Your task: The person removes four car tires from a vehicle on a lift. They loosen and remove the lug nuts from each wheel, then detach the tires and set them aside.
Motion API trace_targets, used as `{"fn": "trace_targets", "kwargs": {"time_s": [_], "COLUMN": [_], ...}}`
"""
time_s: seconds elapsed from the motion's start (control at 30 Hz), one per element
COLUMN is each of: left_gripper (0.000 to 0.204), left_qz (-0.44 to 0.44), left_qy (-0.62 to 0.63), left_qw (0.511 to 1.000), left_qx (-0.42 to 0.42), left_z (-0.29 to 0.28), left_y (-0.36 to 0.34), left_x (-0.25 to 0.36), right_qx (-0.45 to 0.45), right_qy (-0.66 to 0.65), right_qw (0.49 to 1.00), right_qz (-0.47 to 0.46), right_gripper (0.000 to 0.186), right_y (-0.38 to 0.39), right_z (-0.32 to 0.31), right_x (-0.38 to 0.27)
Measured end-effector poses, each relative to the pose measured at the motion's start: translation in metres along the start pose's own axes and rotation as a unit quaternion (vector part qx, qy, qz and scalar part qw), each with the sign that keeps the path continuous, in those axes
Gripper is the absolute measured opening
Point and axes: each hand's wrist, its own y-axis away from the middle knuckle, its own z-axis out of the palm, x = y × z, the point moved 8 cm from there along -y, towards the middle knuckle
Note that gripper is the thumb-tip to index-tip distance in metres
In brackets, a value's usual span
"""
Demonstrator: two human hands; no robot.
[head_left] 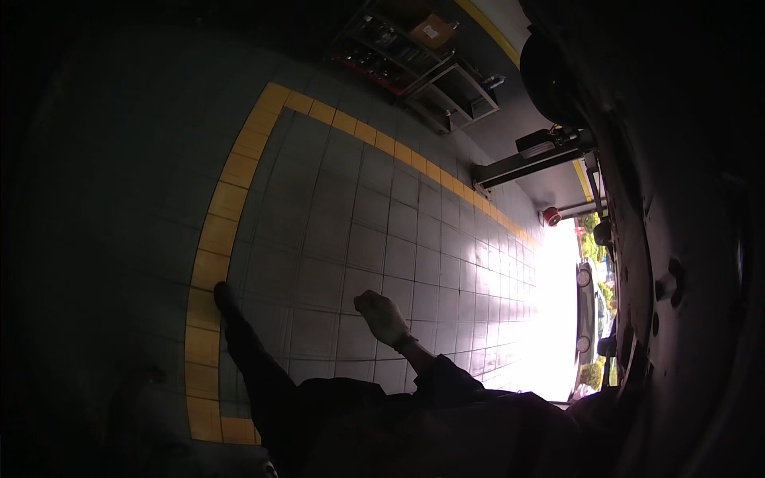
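Note:
My right hand (pixel 384 317) hangs over the tiled floor (pixel 351 239), its fingers curled into a loose fist. Nothing sticks out of it. A dark band circles the wrist, and a dark sleeve (pixel 446 381) covers the forearm. Below and to the left, a dark trouser leg (pixel 259 362) ends in a dark shoe (pixel 226 296) beside the yellow tile border (pixel 209 267). My left hand does not show. The lower part of the picture is very dark.
A raised vehicle's dark underside (pixel 677 239) fills the right. A lift post (pixel 530 166) stands near the wall. At the top are a shelf rack (pixel 386 44), a cardboard box (pixel 433 32) and a metal cart (pixel 458 95). Past the bright doorway a car (pixel 587 307) is parked.

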Motion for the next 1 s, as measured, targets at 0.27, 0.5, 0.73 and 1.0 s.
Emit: {"fn": "trace_targets", "kwargs": {"time_s": [0.27, 0.5, 0.73, 1.0], "left_gripper": [0.047, 0.049, 0.055, 0.064], "left_qz": [0.018, 0.07, 0.07, 0.094], "left_qy": [-0.088, -0.126, -0.185, -0.294], "left_qw": [0.996, 0.989, 0.98, 0.949], "left_qx": [-0.024, -0.012, -0.011, -0.068], "left_z": [0.165, 0.331, 0.533, 0.847], "left_y": [0.055, 0.079, 0.118, 0.165], "left_x": [0.346, 0.638, 0.857, 1.117], "right_qx": [0.124, 0.265, 0.255, 0.311], "right_qy": [-0.355, -0.066, -0.256, -0.002], "right_qw": [0.926, 0.962, 0.92, 0.95], "right_qz": [0.039, -0.023, 0.152, 0.016], "right_gripper": [0.019, 0.015, 0.025, 0.032], "right_y": [-0.3, -0.539, -0.813, -1.066], "right_z": [-0.133, -0.29, -0.457, -0.63], "right_x": [-0.063, -0.058, -0.023, 0.009]}}
